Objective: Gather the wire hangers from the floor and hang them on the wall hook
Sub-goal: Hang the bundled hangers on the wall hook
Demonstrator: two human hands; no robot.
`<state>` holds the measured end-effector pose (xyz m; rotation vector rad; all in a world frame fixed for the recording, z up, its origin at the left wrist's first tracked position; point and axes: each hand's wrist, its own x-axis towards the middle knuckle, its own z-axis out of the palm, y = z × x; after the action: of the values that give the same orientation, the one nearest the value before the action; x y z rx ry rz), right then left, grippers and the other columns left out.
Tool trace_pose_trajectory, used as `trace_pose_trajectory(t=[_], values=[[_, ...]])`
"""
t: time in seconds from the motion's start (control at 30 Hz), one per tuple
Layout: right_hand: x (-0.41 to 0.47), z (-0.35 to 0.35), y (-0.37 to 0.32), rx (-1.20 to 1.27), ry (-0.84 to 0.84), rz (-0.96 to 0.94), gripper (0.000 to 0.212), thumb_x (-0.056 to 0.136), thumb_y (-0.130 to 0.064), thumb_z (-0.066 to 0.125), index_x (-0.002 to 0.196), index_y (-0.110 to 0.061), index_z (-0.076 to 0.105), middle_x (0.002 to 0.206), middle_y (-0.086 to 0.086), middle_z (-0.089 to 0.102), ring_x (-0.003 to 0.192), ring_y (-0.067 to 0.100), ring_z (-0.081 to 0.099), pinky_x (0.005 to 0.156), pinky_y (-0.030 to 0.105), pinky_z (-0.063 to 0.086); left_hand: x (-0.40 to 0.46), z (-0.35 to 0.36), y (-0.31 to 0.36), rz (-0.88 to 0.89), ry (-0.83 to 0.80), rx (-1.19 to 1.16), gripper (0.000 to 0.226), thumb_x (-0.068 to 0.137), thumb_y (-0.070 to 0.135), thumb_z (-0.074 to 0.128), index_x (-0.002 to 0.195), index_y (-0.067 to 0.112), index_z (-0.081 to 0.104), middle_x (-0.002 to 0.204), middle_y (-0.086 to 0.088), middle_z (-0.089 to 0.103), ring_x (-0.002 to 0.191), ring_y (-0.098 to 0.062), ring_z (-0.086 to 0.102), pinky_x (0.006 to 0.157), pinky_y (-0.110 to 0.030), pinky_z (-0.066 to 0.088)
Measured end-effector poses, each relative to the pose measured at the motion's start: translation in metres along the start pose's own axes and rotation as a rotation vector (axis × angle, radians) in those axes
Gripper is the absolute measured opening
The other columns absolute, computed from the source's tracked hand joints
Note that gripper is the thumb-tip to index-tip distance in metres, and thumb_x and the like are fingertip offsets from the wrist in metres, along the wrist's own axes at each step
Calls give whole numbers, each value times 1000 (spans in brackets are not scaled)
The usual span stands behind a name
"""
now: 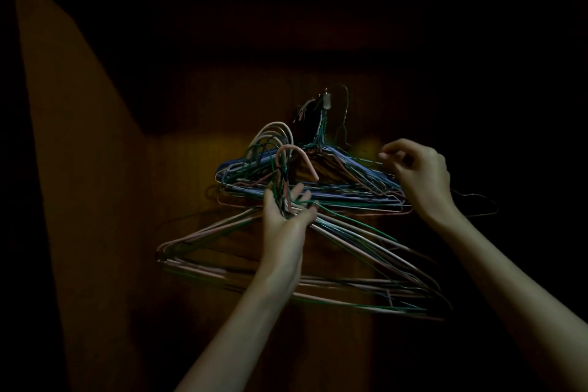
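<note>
In a dark room a small wall hook [326, 102] sits on a brown wooden wall. Several wire hangers [356, 181], blue, green and pink, hang from it by their twisted necks. My left hand [288, 207], palm up, grips the necks of a second bundle of hangers [241, 261]. That bundle's hooks [280, 149] rise just left of and below the wall hook, and its triangles spread out low. My right hand [416, 169] pinches the right shoulder wires of the hung hangers.
The brown wooden wall [203, 124] fills the middle of the view. A lighter angled panel [63, 137] runs down the left side. Everything else is in deep shadow. A thin dark wire [477, 200] sticks out to the right of the hung hangers.
</note>
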<state>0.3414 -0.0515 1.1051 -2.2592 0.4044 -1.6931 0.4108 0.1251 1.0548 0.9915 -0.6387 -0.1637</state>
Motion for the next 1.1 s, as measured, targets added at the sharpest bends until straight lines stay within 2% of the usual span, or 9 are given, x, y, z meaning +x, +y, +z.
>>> trace_pose_trajectory(t=[0.1,0.2,0.33,0.43,0.63,0.77,0.9,1.03,1.1], values=[[19,9,3,39,14,8,12,88,-23,62,97,-20,69,90,1,70,86,15,65,72,35,54,11,5,0,41,-14,36,80,88,-13,49,150,24,13,130,-2,57,118,-14,55,102,-32,35],[38,23,6,55,6,12,12,89,-22,62,97,-21,70,90,1,71,89,17,66,76,42,55,24,9,-2,59,-5,47,83,89,-11,50,150,26,7,130,-1,57,117,-12,55,98,-31,31],[56,43,10,21,-30,11,14,90,-20,59,98,-23,70,94,-1,71,91,16,65,76,40,53,37,12,-5,79,16,47,84,88,-12,51,151,24,8,128,-1,57,117,-13,55,108,-38,35],[59,58,18,-16,-57,23,16,91,-18,57,99,-24,69,96,-5,71,95,14,64,78,40,53,44,10,-9,83,37,50,83,87,-13,51,151,22,11,127,-2,57,115,-13,56,109,-43,37],[68,74,30,-58,-89,52,15,92,-19,56,98,-23,69,99,-5,71,98,14,63,70,27,42,55,3,-16,79,69,73,80,87,-13,52,150,22,15,132,-3,55,121,-16,52,110,-46,35],[71,84,43,-79,-183,65,9,91,-25,59,93,-23,68,100,-1,68,99,18,60,69,30,41,60,0,-18,104,75,78,75,87,-14,50,147,21,22,131,-5,55,121,-17,53,107,-40,38],[68,91,48,-101,-207,46,10,88,-28,62,92,-20,67,95,-3,50,91,13,50,70,31,39,59,-1,-18,118,74,83,73,87,-14,50,145,21,24,129,-4,56,119,-15,55,102,-35,41],[58,90,46,-126,-205,17,11,89,-25,61,97,-22,67,103,2,58,98,19,56,77,41,51,55,-5,-17,107,72,98,79,87,-13,52,149,21,17,132,-5,55,120,-16,54,107,-39,39],[53,88,44,-144,-187,5,14,90,-25,60,101,-21,67,105,3,60,101,20,56,77,40,51,53,-7,-17,99,73,105,80,87,-12,53,150,21,16,133,-5,54,121,-16,53,108,-40,37]])
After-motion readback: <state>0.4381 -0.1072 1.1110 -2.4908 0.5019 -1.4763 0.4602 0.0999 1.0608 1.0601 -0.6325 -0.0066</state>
